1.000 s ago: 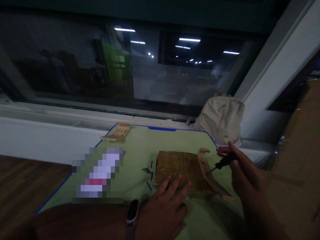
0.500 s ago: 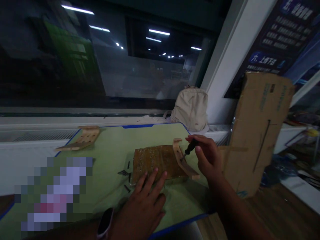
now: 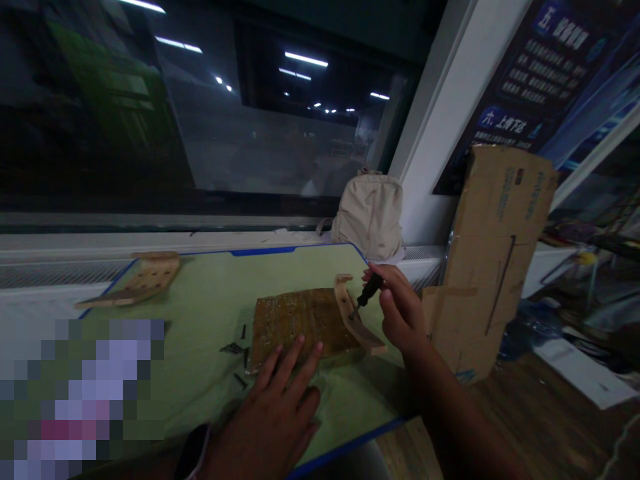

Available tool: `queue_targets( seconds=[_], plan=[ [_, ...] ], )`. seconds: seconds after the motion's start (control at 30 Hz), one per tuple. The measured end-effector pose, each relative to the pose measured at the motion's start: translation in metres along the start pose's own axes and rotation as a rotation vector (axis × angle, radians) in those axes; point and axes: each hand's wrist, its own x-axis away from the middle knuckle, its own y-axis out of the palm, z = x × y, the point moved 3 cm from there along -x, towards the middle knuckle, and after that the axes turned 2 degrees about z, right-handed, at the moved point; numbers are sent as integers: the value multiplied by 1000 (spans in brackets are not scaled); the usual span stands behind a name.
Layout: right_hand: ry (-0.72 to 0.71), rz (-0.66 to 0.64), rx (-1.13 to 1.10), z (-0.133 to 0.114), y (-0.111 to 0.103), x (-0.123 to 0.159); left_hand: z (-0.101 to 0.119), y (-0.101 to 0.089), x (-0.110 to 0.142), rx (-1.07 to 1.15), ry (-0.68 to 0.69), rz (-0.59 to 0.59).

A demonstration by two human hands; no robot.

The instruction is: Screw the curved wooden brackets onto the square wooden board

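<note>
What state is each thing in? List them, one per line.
Left hand: spread on slab
Right hand: gripping screwdriver
Screwdriver: tilted, tip at narrow strip
Slab: lying flat
Narrow strip: curved, at slab's right end
Screws: loose
Backpack: upright
Cardboard: upright

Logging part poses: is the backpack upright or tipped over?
Upright: the backpack stands with its top handle uppermost, beyond the table.

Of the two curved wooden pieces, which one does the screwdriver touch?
The right curved piece, at the right end of the brown slab; the screwdriver meets it. The left curved piece lies at the far left corner of the table.
</note>
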Motion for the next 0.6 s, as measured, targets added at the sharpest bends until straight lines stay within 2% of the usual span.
queue_targets(
  seconds=[0.07,0.17,0.3,0.43,0.6],
  plan=[
    [83,-15,-84,3,2,1,0,0,0,-13,8,1],
    [157,36,-165,7,4,1,0,1,0,-10,16,2],
    [85,158,-80,6,0,2,0,1,1,8,-1,-8],
    [18,64,-22,1,0,1,1,0,0,11,-8,-8],
    [142,1,-199,2,7,0,1,-3,-1,13,5,-10]
  ],
)
